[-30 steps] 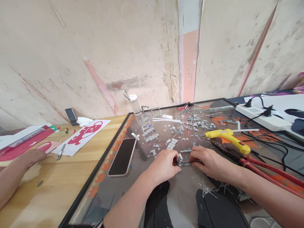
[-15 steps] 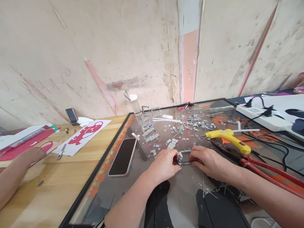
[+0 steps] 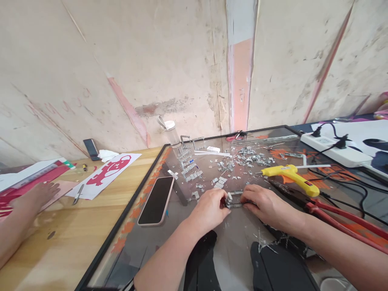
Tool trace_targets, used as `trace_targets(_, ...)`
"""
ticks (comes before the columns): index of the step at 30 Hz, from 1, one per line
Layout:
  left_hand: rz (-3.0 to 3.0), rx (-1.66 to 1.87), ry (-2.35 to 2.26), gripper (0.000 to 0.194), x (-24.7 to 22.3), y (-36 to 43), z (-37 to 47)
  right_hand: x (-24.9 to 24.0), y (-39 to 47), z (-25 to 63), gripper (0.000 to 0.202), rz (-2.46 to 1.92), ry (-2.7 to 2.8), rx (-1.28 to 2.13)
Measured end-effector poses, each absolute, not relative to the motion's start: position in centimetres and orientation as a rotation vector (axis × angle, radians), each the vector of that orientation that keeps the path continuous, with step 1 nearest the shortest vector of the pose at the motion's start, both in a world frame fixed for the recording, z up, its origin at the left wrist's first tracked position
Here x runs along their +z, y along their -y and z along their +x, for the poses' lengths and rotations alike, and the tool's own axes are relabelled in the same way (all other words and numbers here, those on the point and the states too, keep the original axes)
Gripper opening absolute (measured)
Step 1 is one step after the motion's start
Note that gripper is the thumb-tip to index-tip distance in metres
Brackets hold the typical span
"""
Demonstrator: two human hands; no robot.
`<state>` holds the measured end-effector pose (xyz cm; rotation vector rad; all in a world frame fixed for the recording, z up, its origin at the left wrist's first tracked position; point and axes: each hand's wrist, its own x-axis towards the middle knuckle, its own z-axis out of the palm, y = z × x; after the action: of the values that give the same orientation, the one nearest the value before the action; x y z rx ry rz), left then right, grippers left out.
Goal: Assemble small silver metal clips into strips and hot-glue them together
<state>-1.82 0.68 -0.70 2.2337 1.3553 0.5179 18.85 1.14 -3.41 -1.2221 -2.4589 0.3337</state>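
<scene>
Between my hands is a small silvery metal frame (image 3: 235, 205) made of thin strips, low over the glass tabletop (image 3: 188, 238). My left hand (image 3: 212, 207) pinches its left end between thumb and fingers. At the other end, my right hand (image 3: 261, 203) is closed on it too, and the fingertips partly hide it. Flat grey metal pieces (image 3: 220, 182) and a heap of small metal scraps (image 3: 250, 155) lie just beyond. Ladder-like metal assemblies (image 3: 188, 165) stand farther back on the left.
A phone (image 3: 157, 201) lies left of my hands. To the right are a yellow glue gun (image 3: 291, 173), red-handled pliers (image 3: 330, 208) and a white power strip (image 3: 336, 149) with black cables. Another person's hand (image 3: 38, 198) rests on pink paper at far left, near a craft knife (image 3: 78, 194).
Both my hands keep their grip on the metal frame with only slight finger shifts. The other person's hand has moved left and flattened onto the paper.
</scene>
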Motion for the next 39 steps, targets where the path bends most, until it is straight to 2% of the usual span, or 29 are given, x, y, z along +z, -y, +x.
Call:
trace_targets(10,2.224,0.524,-1.361,0.014,-0.8,-0.9,-2.0,-2.9,-1.5,19.7,0.016,-1.129,2.323,0.338)
trace_targets(15,2.226,0.514,-1.354,0.014,-0.9,-1.0,-1.9,-3.9,-3.0,20.7,0.018,-1.225,2.246,0.234)
trace_targets(22,2.212,0.500,-1.351,0.013,-0.6,-0.6,-1.8,-4.8,-3.9,21.3,0.020,-1.312,2.270,0.259)
trace_targets(39,2.223,0.478,-1.361,0.012,-0.5,-0.6,-1.9,-4.1,-3.6,21.8,0.022,-1.448,2.295,0.164)
